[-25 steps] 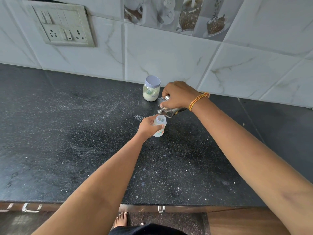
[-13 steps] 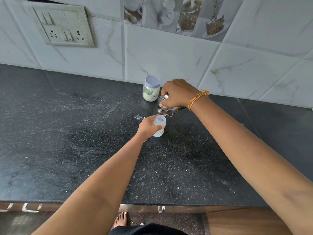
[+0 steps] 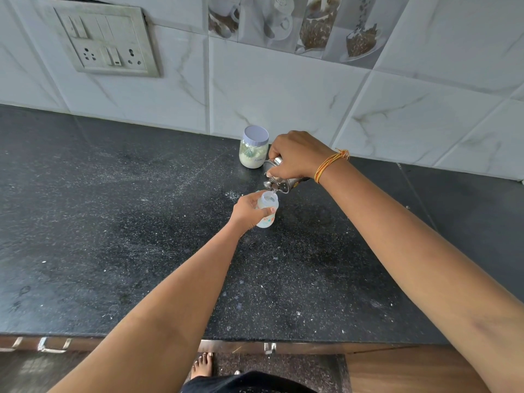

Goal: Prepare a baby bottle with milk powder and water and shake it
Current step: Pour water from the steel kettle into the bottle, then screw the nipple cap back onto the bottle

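Note:
A small clear baby bottle (image 3: 268, 212) with an open mouth stands on the black counter (image 3: 113, 222), and my left hand (image 3: 248, 209) grips its side. Right above it my right hand (image 3: 295, 157) holds a shiny steel flask (image 3: 279, 184), tilted with its mouth down over the bottle's opening. A thin stream of water runs from the flask into the bottle. Behind them, by the wall, stands a jar of milk powder (image 3: 253, 151) with a pale lilac lid on.
White powder is spilled on the counter left of the bottle. A tiled wall with a switch and socket plate (image 3: 105, 42) rises behind the counter. The counter's front edge (image 3: 255, 340) runs below my arms, with my bare foot (image 3: 202, 364) on the floor.
My right hand has tipped the flask slightly further over the bottle. The left hand and bottle have stayed in place.

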